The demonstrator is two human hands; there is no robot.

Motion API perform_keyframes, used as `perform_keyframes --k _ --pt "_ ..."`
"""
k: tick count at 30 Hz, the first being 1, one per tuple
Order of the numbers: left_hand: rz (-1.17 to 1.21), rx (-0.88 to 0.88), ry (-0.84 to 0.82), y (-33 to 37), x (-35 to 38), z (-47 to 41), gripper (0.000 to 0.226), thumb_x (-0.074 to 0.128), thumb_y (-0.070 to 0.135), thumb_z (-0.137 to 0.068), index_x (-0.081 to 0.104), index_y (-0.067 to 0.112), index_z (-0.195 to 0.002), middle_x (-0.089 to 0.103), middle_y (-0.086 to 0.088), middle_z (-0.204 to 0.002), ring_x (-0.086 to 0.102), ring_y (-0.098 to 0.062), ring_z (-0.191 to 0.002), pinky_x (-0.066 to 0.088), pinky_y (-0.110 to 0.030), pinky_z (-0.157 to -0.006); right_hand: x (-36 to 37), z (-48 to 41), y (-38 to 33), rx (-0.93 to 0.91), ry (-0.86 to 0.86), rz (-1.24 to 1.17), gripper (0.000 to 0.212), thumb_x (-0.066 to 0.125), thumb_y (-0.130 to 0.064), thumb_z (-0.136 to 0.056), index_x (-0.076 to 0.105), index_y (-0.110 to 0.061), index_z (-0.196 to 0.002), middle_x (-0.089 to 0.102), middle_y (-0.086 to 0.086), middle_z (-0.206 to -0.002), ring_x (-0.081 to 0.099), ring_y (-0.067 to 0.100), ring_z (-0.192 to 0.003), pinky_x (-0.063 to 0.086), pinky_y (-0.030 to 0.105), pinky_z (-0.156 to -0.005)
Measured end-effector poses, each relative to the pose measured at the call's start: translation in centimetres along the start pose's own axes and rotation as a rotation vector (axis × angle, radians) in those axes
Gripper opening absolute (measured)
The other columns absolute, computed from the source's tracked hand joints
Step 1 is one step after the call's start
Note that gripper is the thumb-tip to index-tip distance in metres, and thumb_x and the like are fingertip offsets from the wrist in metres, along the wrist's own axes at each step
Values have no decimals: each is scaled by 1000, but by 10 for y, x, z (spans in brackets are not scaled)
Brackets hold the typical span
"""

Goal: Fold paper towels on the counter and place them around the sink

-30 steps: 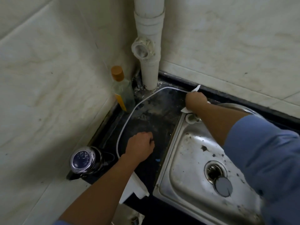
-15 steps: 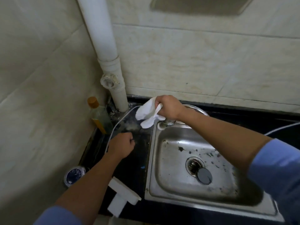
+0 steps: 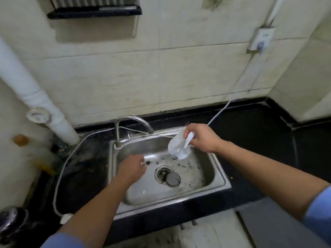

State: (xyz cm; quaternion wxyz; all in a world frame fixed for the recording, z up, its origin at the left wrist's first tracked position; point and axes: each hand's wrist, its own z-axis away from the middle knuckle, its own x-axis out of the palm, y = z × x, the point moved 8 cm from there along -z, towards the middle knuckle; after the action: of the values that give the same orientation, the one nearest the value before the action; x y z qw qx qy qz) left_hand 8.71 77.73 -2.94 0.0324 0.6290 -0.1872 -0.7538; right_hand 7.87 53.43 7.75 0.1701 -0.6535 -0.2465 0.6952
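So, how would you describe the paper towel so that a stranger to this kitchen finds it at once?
Start at the steel sink set in the black counter. Above its back right corner, the right hand grips a paper towel that hangs down. It is the only soft, crumpled white thing there; the white cable nearby is thin and long.

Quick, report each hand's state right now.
Left hand: fingers curled over the sink; whether they hold anything cannot be told.
Right hand: gripping a crumpled white paper towel.
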Motion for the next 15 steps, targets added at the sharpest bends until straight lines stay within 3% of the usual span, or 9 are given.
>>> perform_keyframes --k 5,9,15 --pt "19 144 -24 149 53 12 21 54 30 -89 64 21 -105 66 -5 -108 60 -25 -99 45 -31 -76 -70 93 103 110 78 -27 27 64 -9 -74 58 -35 -76 61 -11 -88 59 15 -80 51 34 -73" --pt "64 256 -100 257 98 33 17 54 27 -87 65 19 -96 67 -4 -94 62 -25 -91 42 -29 -69 -113 158 181 212 116 -20 17 65 -12 -77 64 -27 -84 63 -10 -92 58 15 -85 51 35 -75" --pt "35 373 -169 357 131 37 14 54 32 -85 62 24 -94 69 -3 -93 63 -25 -90 50 -33 -74 -159 222 276 371 186 -27 23 65 -13 -77 67 -29 -94 66 -5 -109 61 17 -98 52 39 -82"
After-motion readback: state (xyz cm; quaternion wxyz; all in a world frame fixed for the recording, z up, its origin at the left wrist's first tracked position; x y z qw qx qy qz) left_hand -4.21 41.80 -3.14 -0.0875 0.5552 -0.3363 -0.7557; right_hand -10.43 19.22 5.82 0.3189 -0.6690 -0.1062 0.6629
